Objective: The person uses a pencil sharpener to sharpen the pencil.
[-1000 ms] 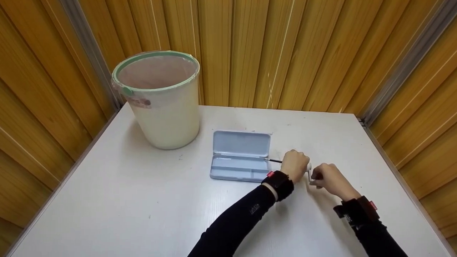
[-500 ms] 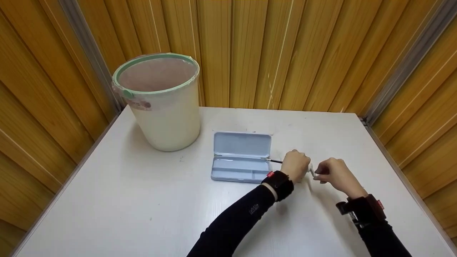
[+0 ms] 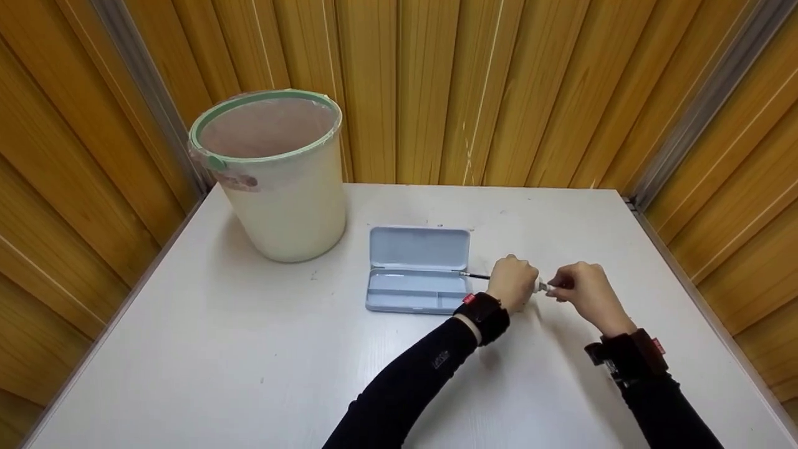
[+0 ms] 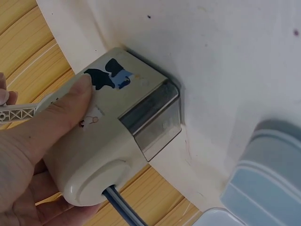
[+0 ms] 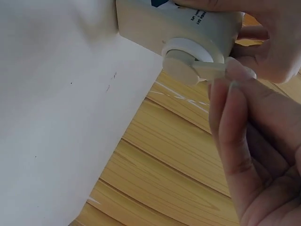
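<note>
Sharpener (image 4: 106, 141) gripped by left hand (image 3: 512, 284), crank (image 5: 209, 70) pinched by right hand (image 3: 587, 294), both well inside table (image 3: 187, 349) edges

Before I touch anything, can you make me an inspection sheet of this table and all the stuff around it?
Surface: white flat tabletop with small dark marks
Job's things: beige boxy plastic pencil sharpener; dark blue striped pencil sticking out of it; light blue rectangular pencil case, lying open
Clutter: nothing seen
Grips: left grip holds the sharpener; right grip pinches its pale plastic crank handle
Cables: nothing seen
Surroundings: cream round lined bin with a green rim at the table's back left; yellow-brown wood-patterned panels behind
</note>
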The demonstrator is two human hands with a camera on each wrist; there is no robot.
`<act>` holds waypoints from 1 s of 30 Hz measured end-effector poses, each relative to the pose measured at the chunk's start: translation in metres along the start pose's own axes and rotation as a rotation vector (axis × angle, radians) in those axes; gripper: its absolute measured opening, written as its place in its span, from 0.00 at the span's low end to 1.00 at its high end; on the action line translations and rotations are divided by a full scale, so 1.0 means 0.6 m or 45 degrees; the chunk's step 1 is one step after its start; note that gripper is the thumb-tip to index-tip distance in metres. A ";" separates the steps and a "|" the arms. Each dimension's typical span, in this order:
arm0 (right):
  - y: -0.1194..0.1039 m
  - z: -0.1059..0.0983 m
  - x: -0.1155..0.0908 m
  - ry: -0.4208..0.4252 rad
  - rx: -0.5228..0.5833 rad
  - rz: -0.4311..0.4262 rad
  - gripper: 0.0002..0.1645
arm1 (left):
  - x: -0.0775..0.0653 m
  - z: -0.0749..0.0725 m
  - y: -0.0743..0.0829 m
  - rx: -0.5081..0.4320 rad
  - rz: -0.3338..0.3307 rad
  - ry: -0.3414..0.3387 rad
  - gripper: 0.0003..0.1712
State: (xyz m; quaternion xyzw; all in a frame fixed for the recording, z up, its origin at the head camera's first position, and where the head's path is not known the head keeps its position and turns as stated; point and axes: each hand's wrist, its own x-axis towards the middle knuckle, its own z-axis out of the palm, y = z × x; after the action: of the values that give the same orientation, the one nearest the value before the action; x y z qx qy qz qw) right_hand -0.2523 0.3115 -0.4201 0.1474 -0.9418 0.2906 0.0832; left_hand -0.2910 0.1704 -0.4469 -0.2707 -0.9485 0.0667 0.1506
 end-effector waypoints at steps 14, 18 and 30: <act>0.000 0.042 -0.007 0.396 -0.210 -0.120 0.09 | 0.002 0.004 -0.004 0.012 -0.011 0.000 0.08; 0.003 0.051 -0.009 0.464 -0.218 -0.146 0.09 | 0.003 0.005 -0.005 0.003 -0.011 -0.001 0.08; 0.026 0.067 0.005 0.690 -0.309 -0.327 0.09 | 0.005 0.008 -0.007 0.014 0.006 0.047 0.08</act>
State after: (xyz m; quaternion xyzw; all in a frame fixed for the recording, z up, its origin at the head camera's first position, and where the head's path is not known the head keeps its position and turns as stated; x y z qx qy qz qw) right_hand -0.2632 0.3001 -0.4604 0.1714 -0.8868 0.1921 0.3838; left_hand -0.2972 0.1681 -0.4496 -0.2734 -0.9445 0.0672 0.1694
